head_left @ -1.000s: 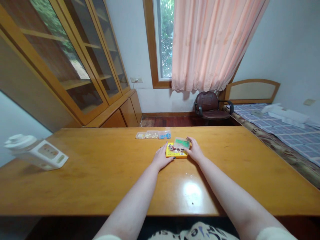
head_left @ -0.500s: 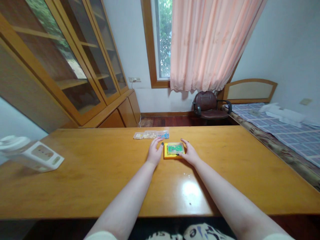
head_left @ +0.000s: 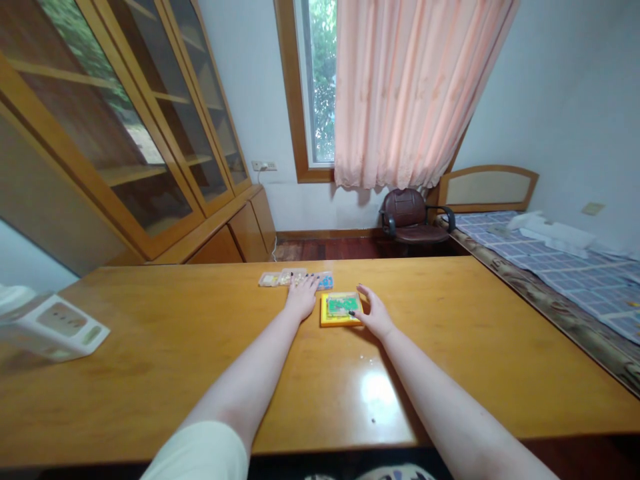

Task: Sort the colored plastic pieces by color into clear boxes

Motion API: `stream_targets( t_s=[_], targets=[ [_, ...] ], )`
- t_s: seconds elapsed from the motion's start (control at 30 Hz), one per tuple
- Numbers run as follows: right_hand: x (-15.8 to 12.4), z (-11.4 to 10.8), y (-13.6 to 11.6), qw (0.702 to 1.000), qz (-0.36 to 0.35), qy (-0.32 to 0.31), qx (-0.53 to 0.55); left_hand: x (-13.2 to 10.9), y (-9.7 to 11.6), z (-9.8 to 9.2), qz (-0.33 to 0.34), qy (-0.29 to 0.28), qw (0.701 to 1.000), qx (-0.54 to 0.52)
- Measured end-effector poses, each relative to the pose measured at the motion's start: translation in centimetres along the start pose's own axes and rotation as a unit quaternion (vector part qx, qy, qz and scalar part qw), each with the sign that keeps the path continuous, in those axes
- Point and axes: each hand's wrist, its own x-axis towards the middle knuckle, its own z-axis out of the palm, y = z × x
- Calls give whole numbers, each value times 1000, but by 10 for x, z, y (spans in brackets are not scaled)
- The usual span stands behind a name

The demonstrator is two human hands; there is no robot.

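Observation:
A small yellow box with a green-printed clear case on top lies flat on the wooden table. My right hand rests beside the box's right edge, thumb touching the green case, fingers apart. My left hand lies flat on the table just left of the box, its fingertips over a row of small clear plastic cases with yellow and blue contents. Neither hand holds anything off the table.
A white bottle-like container lies on its side at the table's left edge. Beyond the table stand a glass-door wooden cabinet, a brown armchair under a pink curtain, and a bed at the right.
The green case went from leaning on the yellow box's far right corner to lying flat on it. My left hand left the box and reached forward to the row of small cases.

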Motion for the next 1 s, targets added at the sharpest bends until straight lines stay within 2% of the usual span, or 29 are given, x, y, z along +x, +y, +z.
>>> stream_targets(
  t_s=[0.1,0.2,0.27,0.37,0.5,0.6,0.73,0.87,1.0],
  targets=[
    [-1,0,-3,1000,-2,-20,-23,-11,3,3,-28,38,999,0],
    [-1,0,-7,997,-5,-38,-66,-9,0,4,-60,18,998,15],
    [0,-1,-10,995,-1,-42,-86,-5,-4,2,-51,-2,998,22],
    [1,-1,-11,995,8,-41,-90,-1,-8,-3,-37,2,999,26],
    [2,0,-8,996,10,-37,-78,-5,-7,-17,-59,35,998,-8],
    [2,2,-3,997,8,-35,-71,-15,3,-25,-5,50,994,-92],
    [3,3,1,997,-5,-38,-69,-29,28,-23,76,29,980,-183],
    [3,3,2,996,-6,-46,-81,-36,44,-16,71,11,980,-187],
    [4,3,1,994,-1,-54,-92,-37,48,-12,59,6,979,-194]
  ],
)
